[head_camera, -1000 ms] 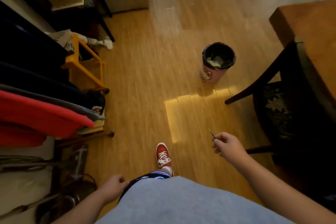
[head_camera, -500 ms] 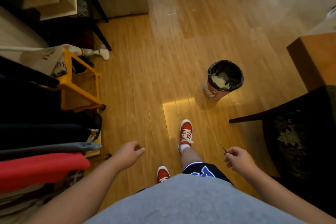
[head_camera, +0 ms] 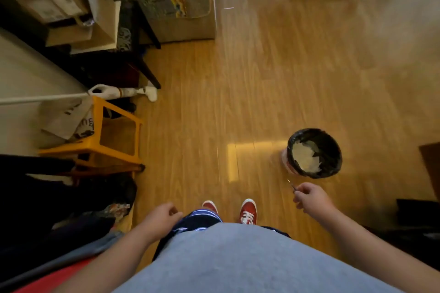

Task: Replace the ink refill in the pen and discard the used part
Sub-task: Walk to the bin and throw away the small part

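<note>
My right hand (head_camera: 309, 198) pinches a thin used ink refill (head_camera: 291, 184), whose tip sticks out up and to the left of the fingers. Just beyond it on the wooden floor stands a small pink waste bin (head_camera: 314, 153) with a black liner and crumpled paper inside. The refill's tip is a short way below the bin's near rim. My left hand (head_camera: 160, 217) hangs by my hip with the fingers curled and nothing in it. The pen itself is out of view.
A yellow plastic stool (head_camera: 114, 150) with a bag on it stands at the left, with hanging clothes (head_camera: 59, 200) below it. Boxes and a dark shelf (head_camera: 78, 19) fill the upper left. A dark chair (head_camera: 419, 216) sits at the right edge. My red shoes (head_camera: 248, 211) are on the floor.
I have walked closer to the bin, which now lies just ahead of my right hand. The right hand still pinches the refill; the left arm swung back toward my hip.
</note>
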